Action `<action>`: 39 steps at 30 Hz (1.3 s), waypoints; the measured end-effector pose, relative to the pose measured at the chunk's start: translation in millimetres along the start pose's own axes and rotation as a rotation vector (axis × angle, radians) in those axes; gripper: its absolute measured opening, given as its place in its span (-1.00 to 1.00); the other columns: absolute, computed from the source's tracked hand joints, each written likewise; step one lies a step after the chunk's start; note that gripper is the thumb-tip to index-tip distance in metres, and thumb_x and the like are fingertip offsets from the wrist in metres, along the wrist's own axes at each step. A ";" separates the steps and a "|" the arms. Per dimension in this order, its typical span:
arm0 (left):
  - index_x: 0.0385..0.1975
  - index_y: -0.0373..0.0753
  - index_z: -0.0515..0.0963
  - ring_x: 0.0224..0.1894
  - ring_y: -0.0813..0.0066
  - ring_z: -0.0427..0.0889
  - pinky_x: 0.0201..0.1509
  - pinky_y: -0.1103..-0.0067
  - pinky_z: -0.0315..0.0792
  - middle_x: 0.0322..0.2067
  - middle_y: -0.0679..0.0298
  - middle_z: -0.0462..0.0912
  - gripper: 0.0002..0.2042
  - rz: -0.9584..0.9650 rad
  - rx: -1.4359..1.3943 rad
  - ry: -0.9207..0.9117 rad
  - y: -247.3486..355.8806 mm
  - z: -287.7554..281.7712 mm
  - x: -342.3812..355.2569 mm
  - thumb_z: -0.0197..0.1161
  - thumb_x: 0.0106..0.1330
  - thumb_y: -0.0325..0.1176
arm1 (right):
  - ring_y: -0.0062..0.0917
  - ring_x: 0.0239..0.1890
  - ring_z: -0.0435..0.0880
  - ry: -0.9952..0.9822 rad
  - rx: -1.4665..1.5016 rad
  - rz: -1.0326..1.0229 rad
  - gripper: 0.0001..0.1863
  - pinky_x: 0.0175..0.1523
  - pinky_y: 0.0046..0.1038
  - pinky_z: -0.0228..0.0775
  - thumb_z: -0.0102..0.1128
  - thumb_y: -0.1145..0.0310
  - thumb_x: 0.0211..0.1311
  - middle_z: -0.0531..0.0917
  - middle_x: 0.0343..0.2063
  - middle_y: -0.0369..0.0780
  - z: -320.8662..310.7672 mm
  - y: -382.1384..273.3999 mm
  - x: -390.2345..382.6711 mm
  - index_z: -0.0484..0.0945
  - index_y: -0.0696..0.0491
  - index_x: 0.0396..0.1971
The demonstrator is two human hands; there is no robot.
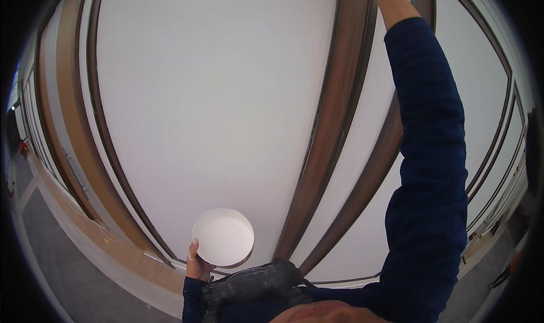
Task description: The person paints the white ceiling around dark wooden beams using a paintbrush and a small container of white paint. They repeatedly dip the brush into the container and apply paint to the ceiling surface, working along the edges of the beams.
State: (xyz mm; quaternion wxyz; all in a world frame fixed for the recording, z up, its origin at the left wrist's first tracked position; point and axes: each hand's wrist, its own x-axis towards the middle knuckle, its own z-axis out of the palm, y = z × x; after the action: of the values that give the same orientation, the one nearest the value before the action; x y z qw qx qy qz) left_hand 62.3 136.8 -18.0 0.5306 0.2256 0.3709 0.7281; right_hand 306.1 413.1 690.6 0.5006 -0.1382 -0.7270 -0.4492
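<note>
Left hand (pixel 197 264) gripped round white shallow container (pixel 223 237) from below, thumb pressed on rim, open side toward camera, interior bare. Container sat low before white wall panel (pixel 215 96), just left of brown vertical trim strip (pixel 334 113). Right arm in dark blue sleeve (pixel 430 170) stretched up along trim strip; right hand beyond frame top, grip unknown.
</note>
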 end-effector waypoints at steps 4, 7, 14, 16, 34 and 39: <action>0.51 -0.26 0.20 0.20 -0.03 0.71 0.09 0.07 0.75 0.30 -0.09 0.53 -0.08 -0.041 0.039 -0.030 5.3 3.5 6.1 0.19 0.36 0.34 | -0.14 -0.23 0.77 -0.185 -0.003 0.051 -0.81 -0.11 -0.15 0.58 0.09 0.37 0.34 0.77 -0.37 -0.05 -35.1 -64.4 -71.9 0.69 0.05 -0.33; 0.51 -0.26 0.20 0.20 -0.04 0.70 0.08 0.07 0.75 0.30 -0.10 0.53 -0.09 -0.056 0.025 -0.017 1.3 -2.9 0.7 0.18 0.37 0.33 | -0.29 -0.14 0.75 -0.307 0.077 0.063 -0.83 -0.29 -0.24 0.63 0.33 0.51 0.21 0.67 -0.28 -0.14 -5.2 -108.6 -110.9 0.62 0.02 -0.20; 0.49 -0.26 0.25 0.17 0.00 0.72 0.04 0.09 0.74 0.29 -0.05 0.54 -0.12 -0.070 0.008 -0.107 0.3 -8.5 9.2 0.20 0.36 0.31 | -0.29 -0.11 0.70 -0.185 0.015 0.003 -0.82 -0.21 -0.26 0.67 0.32 0.54 0.21 0.70 -0.23 -0.19 -17.3 -216.4 -167.1 0.64 0.01 -0.20; 0.51 -0.25 0.19 0.23 -0.11 0.67 0.08 -0.04 0.72 0.32 -0.11 0.50 -0.10 -0.079 0.064 -0.100 2.0 -15.0 9.7 0.17 0.39 0.33 | -0.28 -0.15 0.71 0.034 -0.135 -0.036 -0.83 -0.26 -0.25 0.67 0.30 0.57 0.22 0.71 -0.21 -0.16 -7.6 -198.6 -124.5 0.65 0.06 -0.20; 0.50 -0.27 0.21 0.23 -0.07 0.67 0.09 0.04 0.73 0.31 -0.07 0.51 -0.08 0.007 0.034 -0.067 4.8 1.9 4.3 0.23 0.36 0.33 | -0.32 -0.07 0.73 0.068 -0.496 0.363 -0.62 -0.09 -0.25 0.60 0.06 0.09 0.54 0.79 -0.17 -0.18 90.1 -117.7 23.8 0.82 -0.02 -0.20; 0.51 -0.26 0.21 0.25 -0.07 0.65 0.12 0.03 0.72 0.33 -0.07 0.49 -0.10 -0.004 0.012 -0.097 5.8 0.6 9.1 0.25 0.36 0.28 | -0.31 -0.10 0.72 0.151 -0.403 0.435 -0.50 -0.11 -0.28 0.61 0.02 -0.03 0.54 0.78 -0.20 -0.16 91.8 -125.5 13.9 0.82 0.05 -0.20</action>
State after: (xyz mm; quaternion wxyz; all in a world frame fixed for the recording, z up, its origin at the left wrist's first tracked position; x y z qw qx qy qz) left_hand 56.2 144.6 -13.7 0.5483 0.2630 0.3494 0.7128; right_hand 162.6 412.2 629.0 0.6000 -0.3537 -0.5374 -0.4755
